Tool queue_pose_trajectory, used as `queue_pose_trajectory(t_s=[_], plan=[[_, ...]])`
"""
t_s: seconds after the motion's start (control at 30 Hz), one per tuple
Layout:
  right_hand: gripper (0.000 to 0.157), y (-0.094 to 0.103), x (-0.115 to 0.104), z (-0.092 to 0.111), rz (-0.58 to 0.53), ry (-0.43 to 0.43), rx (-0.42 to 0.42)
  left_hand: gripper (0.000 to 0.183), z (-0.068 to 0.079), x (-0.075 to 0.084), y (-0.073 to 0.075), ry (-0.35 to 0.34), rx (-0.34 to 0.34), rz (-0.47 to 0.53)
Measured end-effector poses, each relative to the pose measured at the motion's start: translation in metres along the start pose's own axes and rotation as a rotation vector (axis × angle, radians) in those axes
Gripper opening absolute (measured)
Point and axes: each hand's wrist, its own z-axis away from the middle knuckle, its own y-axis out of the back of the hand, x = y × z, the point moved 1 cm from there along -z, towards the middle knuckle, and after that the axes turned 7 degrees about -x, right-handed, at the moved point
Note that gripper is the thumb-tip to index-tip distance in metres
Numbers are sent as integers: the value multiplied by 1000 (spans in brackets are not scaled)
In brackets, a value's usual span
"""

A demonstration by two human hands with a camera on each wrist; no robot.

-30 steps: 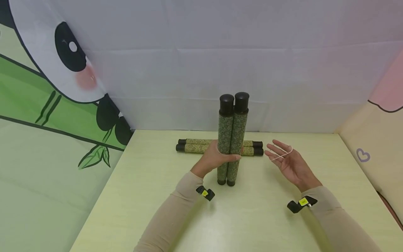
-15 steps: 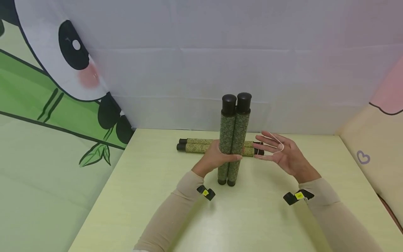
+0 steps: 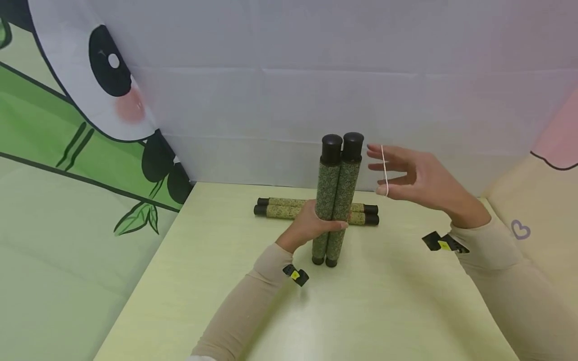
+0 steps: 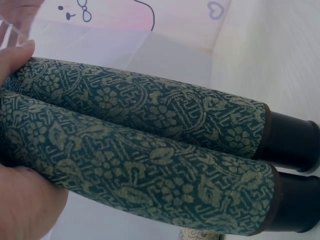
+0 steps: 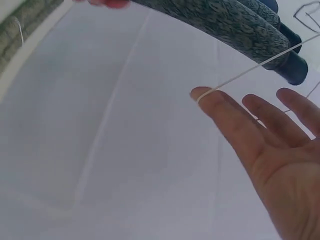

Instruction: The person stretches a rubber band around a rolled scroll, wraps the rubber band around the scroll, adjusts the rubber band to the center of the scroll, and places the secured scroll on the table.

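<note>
My left hand (image 3: pixel 307 225) grips two upright, dark green patterned scrolls (image 3: pixel 326 193) with black end caps, side by side. Its thumb lies across their front; the fingers behind are mostly hidden. The left wrist view shows the floral fabric (image 4: pixel 150 170) up close. To the right of the scrolls' upper ends, my right hand (image 3: pixel 424 175) is raised with fingers spread. A thin white elastic band (image 3: pixel 386 170) is stretched over its fingertips and thumb, apart from the scrolls. In the right wrist view the band (image 5: pixel 255 68) runs taut from one fingertip.
Behind the left hand, two yellow-green patterned scrolls (image 3: pixel 279 212) with black ends lie flat on the pale table (image 3: pixel 217 240). A white cloth backdrop (image 3: pixel 253 105) with cartoon prints stands at the table's back edge.
My right hand has risen from low over the table to the height of the scrolls' tops, turning and spreading the band between fingers and thumb. The left hand keeps its grip.
</note>
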Motion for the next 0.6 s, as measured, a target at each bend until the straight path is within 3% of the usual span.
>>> queue_pose_trajectory(t_s=[0.13,0.37,0.6], plan=[[78,6,-22,-12,151,1,29,44,0,-1,0,-33,-26,31],[83,2,-41,-27,283,29,55,37,3,-5,1,-107,-62,67],[89,-2,-61,-45,517,19,-7,37,4,-4,1,-146,-109,94]])
